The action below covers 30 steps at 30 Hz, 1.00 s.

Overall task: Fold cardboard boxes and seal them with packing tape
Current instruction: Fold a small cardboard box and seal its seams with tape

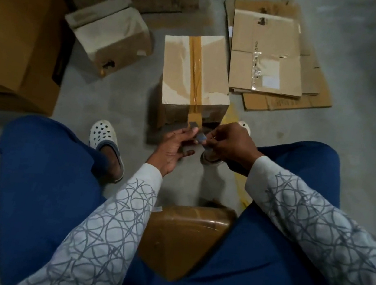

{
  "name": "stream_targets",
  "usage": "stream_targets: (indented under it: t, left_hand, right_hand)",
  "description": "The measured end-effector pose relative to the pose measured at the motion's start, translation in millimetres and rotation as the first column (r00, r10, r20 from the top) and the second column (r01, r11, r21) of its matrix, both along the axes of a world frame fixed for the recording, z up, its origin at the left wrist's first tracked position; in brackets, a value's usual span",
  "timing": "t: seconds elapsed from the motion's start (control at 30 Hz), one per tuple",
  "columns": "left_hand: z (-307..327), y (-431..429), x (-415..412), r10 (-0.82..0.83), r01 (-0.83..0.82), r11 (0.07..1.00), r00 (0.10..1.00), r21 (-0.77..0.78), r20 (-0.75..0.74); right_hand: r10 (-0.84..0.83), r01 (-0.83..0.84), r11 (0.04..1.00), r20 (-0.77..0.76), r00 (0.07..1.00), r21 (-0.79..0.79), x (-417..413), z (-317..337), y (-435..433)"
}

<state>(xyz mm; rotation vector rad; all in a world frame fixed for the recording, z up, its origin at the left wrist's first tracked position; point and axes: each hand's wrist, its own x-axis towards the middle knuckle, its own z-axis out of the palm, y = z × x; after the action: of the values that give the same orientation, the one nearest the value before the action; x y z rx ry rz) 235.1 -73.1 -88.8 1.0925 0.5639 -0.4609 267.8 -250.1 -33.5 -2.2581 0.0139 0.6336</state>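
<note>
Between our knees sits a bundle wrapped in brown tape [182,236], and just past it both hands meet low in front of the cardboard box [178,72]. Our left hand [174,147] and right hand [228,143] each pinch a small bluish piece [201,139] with curled fingers; whether it is a blade or a tab we cannot tell. The box stands on the floor [114,107] with its flaps folded down and a tape strip [195,70] running along the top seam and down the near face, ending just above our fingers. We judge the seal nearly done, with the tail left to cut or press. If we pull sideways, the tail could tear crooked or peel off the face. If the piece is sharp, fingertips held this close could be nicked.
</note>
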Motion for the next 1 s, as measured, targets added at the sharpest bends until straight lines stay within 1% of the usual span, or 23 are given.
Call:
stream_targets:
  t: [0.07, 0.1, 0.17, 0.27, 0.37, 0.53, 0.63, 0.73, 0.9, 1.0]
  left_hand:
    - [-15, -1, 8, 0.012, -0.011, 0.998, 1.000, 0.069, -0.018]
    - [-25, -4, 14, 0.028, -0.023, 0.992, 0.999, 0.121, -0.040]
    - [-46, -10, 25, 0.084, -0.054, 0.970, 0.990, 0.238, -0.118]
    - [-76, -22, 48, 0.105, -0.054, 0.954, 0.981, 0.293, -0.162]
    - [-98, -27, 73, 0.108, -0.063, 0.939, 0.987, 0.338, -0.116]
    - [-118, -29, 97, 0.130, -0.075, 0.914, 0.985, 0.399, -0.111]
    - [-126, -29, 93, 0.129, -0.055, 0.888, 0.983, 0.456, -0.134]
    - [-126, -30, 90, 0.175, -0.095, 0.883, 0.975, 0.459, -0.134]
    - [-112, -34, 87, 0.154, -0.104, 0.878, 0.985, 0.467, -0.072]
    - [-108, -31, 85, 0.154, -0.105, 0.895, 0.985, 0.433, -0.079]
  right_hand:
    - [0.034, -0.025, 0.995, 0.092, 0.995, -0.100, 17, -6, -1]
    - [0.077, -0.053, 0.985, 0.144, 0.987, -0.166, 27, -9, 0]
    - [0.164, -0.103, 0.962, 0.234, 0.958, -0.252, 45, -22, 6]
    - [0.229, -0.134, 0.931, 0.259, 0.938, -0.341, 67, -45, 17]
    - [0.235, -0.118, 0.909, 0.256, 0.938, -0.401, 81, -64, 19]
    - [0.234, -0.104, 0.904, 0.276, 0.932, -0.414, 98, -76, 11]
    - [0.246, -0.084, 0.899, 0.335, 0.910, -0.430, 103, -78, 8]
    - [0.217, -0.033, 0.915, 0.420, 0.881, -0.403, 105, -82, 11]
    - [0.215, -0.009, 0.937, 0.558, 0.801, -0.348, 105, -77, 21]
    - [0.253, -0.042, 0.931, 0.558, 0.790, -0.362, 104, -76, 28]
